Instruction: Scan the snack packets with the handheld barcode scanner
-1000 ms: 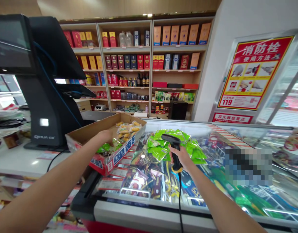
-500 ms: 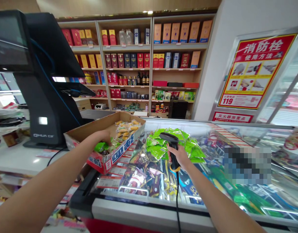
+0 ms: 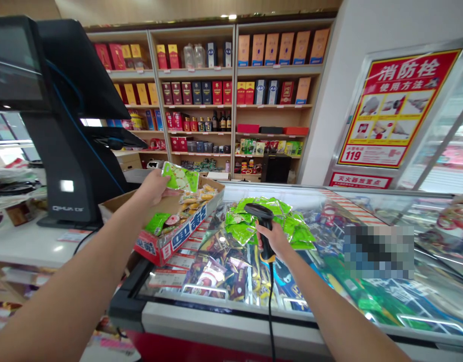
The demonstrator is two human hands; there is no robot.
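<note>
My left hand (image 3: pixel 153 187) holds a green snack packet (image 3: pixel 180 177) lifted above the open cardboard box (image 3: pixel 167 246), which still has green and yellow packets inside. My right hand (image 3: pixel 275 239) grips a black barcode scanner (image 3: pixel 262 222) by its handle, its head pointing left over a pile of green packets (image 3: pixel 291 227) lying on the glass lid of the chest freezer (image 3: pixel 231 317). The scanner's black cable (image 3: pixel 270 311) hangs down over the freezer's front edge.
A black checkout terminal (image 3: pixel 65 125) stands on the white counter (image 3: pixel 23 246) at left. Shelves of boxed goods and bottles (image 3: pixel 223 95) fill the back wall. A red fire-hydrant poster (image 3: pixel 393 110) hangs at right. A blurred patch (image 3: pixel 378 251) lies on the freezer glass.
My left hand has come up out of the box with a green packet in it. My right hand and the scanner have barely shifted.
</note>
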